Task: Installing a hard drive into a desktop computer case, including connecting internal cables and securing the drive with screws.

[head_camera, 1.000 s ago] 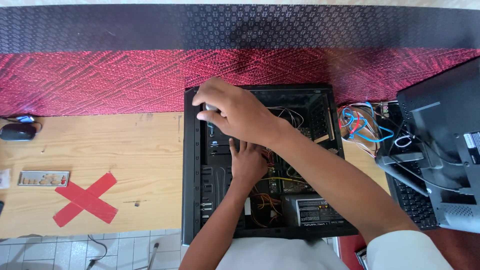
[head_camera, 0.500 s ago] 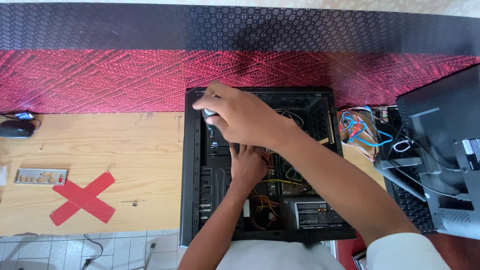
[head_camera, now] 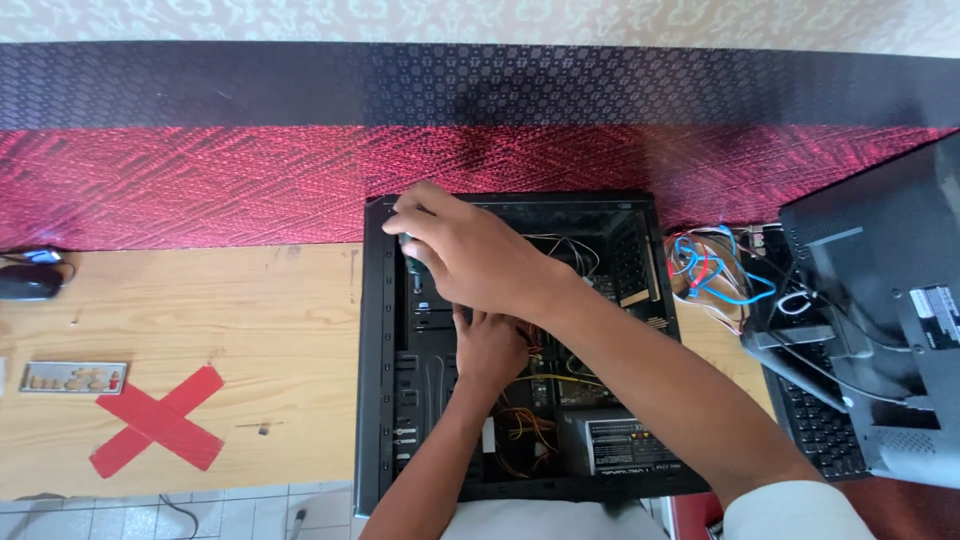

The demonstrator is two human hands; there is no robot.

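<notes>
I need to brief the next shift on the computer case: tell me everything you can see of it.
The open black metal computer case lies flat on its side on the pale wooden table, side panel off. Inside show loose wires, a grey power supply near the bottom edge and drive bays at the far right. The right hand reaches over its upper left corner, its grip shut on a dark tool handle; the left hand rests inside, among the parts.

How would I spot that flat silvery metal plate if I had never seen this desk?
Start at the open black computer case in the middle of the wooden table, then look far left. Past the red tape cross, near the table's left edge, lies a thin silver metal plate with cut-out holes. It is the only shiny, flat rectangle there; the dark mouse above it is rounded.
</notes>
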